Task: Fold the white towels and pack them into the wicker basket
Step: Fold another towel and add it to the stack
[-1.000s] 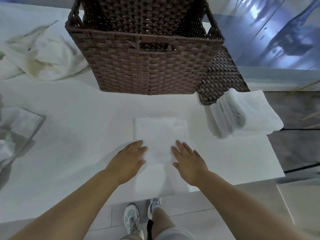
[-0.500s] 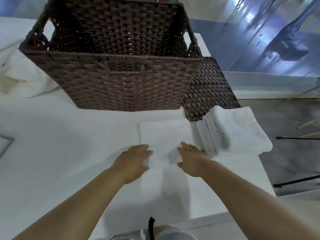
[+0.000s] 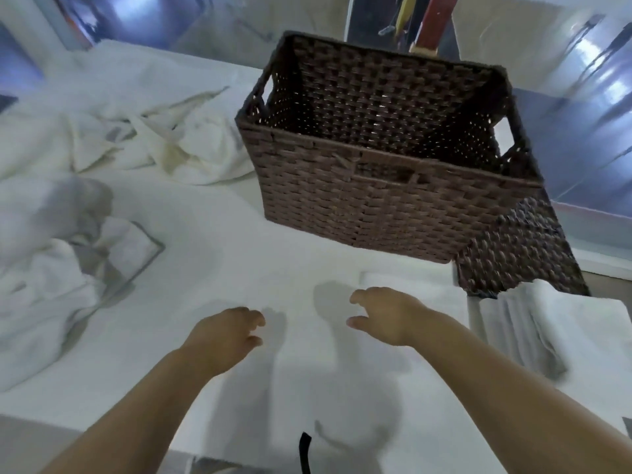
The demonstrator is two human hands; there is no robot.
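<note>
Since the earlier frame both hands have come off the folded towel and lifted clear of it, and the view has swung left, so the loose towels at the far-left of the bench now show.

The folded towel (image 3: 407,289) lies flat on the bench just in front of the wicker basket (image 3: 386,186), near the bench's right edge. The right hand (image 3: 386,318) hovers over its near edge, so this hand is the nearer one; the left hand (image 3: 225,336) hangs to the left of the towel, apart from it. The towel's outline is washed out against the white bench, so its long axis cannot be told with confidence.

Both hands are empty, with fingers loosely curled and relaxed, touching nothing that can be seen; their shadows fall on the bench beneath them.

A stack of folded towels (image 3: 533,323) sits at the right edge, touching or just beside a second, darker basket (image 3: 519,254). Crumpled towels (image 3: 164,145) lie along the far-left of the bench, more (image 3: 44,268) at the left edge. The wicker basket appears empty inside.

By my reading, one fold is finished and packing has not begun; the next reach is either back to the folded towel or left toward the crumpled ones.
</note>
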